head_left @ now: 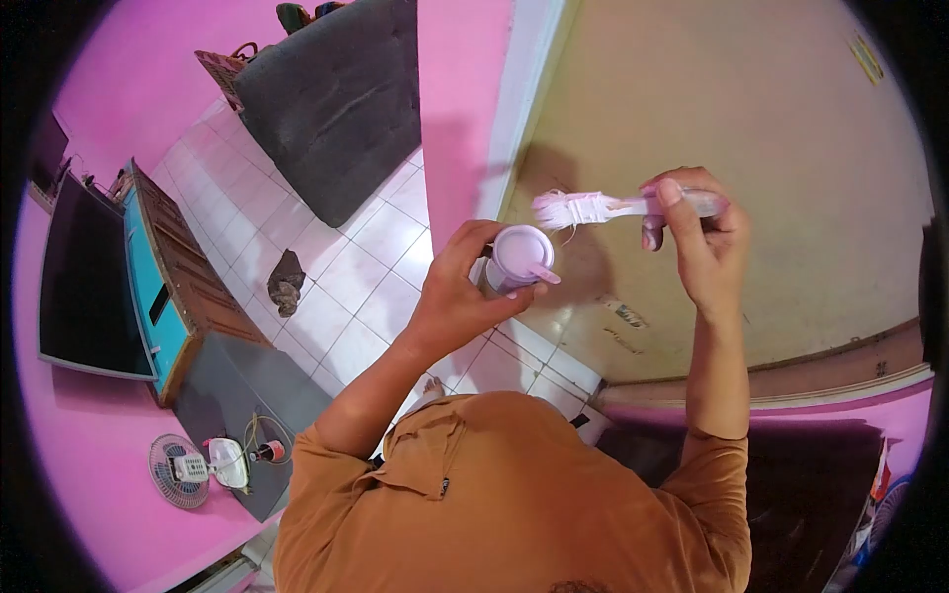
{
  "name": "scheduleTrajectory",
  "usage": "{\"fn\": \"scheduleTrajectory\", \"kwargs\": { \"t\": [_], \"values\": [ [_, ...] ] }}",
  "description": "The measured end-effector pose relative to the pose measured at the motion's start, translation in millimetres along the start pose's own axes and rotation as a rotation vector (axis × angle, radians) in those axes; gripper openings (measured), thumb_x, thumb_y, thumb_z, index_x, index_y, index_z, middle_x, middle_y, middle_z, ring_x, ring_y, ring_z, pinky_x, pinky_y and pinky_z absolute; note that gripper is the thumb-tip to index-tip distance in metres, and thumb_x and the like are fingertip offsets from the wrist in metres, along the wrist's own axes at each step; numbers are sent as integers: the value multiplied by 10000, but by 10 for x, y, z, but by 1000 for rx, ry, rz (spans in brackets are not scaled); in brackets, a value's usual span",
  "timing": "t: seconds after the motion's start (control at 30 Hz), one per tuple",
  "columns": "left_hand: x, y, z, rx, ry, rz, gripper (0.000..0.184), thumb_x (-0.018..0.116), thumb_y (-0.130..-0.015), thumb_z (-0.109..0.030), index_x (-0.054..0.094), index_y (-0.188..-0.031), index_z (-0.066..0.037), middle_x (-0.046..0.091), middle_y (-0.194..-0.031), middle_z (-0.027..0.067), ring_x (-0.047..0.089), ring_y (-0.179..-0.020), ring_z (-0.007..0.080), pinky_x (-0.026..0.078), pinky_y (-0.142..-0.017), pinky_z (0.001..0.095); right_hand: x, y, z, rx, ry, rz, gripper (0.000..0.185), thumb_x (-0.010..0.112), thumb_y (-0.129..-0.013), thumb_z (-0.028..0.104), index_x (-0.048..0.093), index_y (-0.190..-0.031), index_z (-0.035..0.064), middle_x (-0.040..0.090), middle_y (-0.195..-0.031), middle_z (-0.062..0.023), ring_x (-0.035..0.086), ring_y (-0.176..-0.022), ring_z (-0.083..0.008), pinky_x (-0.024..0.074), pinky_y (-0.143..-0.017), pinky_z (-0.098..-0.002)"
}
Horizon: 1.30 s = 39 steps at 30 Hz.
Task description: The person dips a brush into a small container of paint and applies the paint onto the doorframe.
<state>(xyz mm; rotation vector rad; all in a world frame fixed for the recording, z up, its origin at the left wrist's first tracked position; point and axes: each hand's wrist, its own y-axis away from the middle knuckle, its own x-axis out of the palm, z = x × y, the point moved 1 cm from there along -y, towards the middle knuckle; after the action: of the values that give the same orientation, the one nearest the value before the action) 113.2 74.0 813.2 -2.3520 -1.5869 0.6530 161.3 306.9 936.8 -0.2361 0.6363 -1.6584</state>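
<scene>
My left hand [460, 292] is wrapped round a small open container [519, 254] of pale pink paint, with a small stick [545, 274] leaning over its rim. In my right hand [697, 222] is the handle of a paint-covered brush [583, 209]. The brush's frayed, pale bristles point left, above and to the right of the container, apart from it. Behind both hands stands a beige door panel [771, 128] with a pale frame [524, 79] at its left.
A dark grey mattress-like piece [326, 109] leans beyond the tiled floor [336, 321], where a dark cloth [287, 283] lies. At the left are a television [94, 277], a wooden and teal cabinet [198, 267] and a fan [178, 471]. Pink walls [148, 69] surround the room.
</scene>
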Motion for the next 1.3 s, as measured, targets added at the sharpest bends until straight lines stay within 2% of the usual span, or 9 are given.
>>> {"fn": "scheduleTrajectory", "kwargs": {
  "t": [0.27,0.4,0.6,0.83,1.03,1.1,1.3],
  "values": [
    [-442,-93,158,44,29,23,610,877,-729,-130,608,-1255,22,630,-1176,118,638,-1126,224,508,-982,347,406,-302,-91,-99,90,176,117,688,-992,82,707,-985,-34,663,-830,-68,608,-677,-114,469,-585,-254],
    [-495,-152,192,44,8,23,610,876,-728,-126,608,-1254,26,627,-1184,126,639,-1131,233,511,-982,352,446,-451,-185,-118,77,275,95,705,-969,61,719,-994,-29,682,-840,-81,619,-676,-127,474,-588,-270],
    [-441,-236,245,55,19,-45,625,893,-715,-135,612,-1252,21,629,-1194,133,640,-1134,249,504,-988,362,401,-588,-299,-120,127,309,88,713,-958,49,724,-996,-30,708,-865,-97,623,-663,-129,477,-581,-269],
    [-384,-382,295,53,-1,-45,620,906,-714,-149,621,-1243,7,626,-1211,125,636,-1141,250,496,-1008,367,264,-651,-353,-136,144,281,61,710,-948,19,726,-984,-27,720,-882,-99,620,-646,-125,481,-557,-260],
    [-297,-483,354,29,14,-56,609,914,-717,-157,632,-1231,6,628,-1206,126,633,-1134,241,496,-1000,357,216,-583,-230,-10,334,238,43,725,-935,31,728,-924,-10,715,-791,-68,612,-634,-101,458,-566,-251],
    [-280,-516,353,31,6,-54,611,917,-716,-159,633,-1231,6,628,-1207,126,632,-1135,241,497,-998,356,244,-552,-230,-91,361,166,49,736,-925,39,724,-907,-5,708,-755,-58,608,-632,-89,450,-570,-249],
    [-208,-593,442,43,-16,-82,619,924,-712,-169,633,-1230,3,630,-1211,127,635,-1128,245,503,-986,356,240,-465,-262,-96,374,112,40,730,-925,20,719,-903,-11,700,-746,-44,598,-612,-79,441,-549,-237]
  ]
}}
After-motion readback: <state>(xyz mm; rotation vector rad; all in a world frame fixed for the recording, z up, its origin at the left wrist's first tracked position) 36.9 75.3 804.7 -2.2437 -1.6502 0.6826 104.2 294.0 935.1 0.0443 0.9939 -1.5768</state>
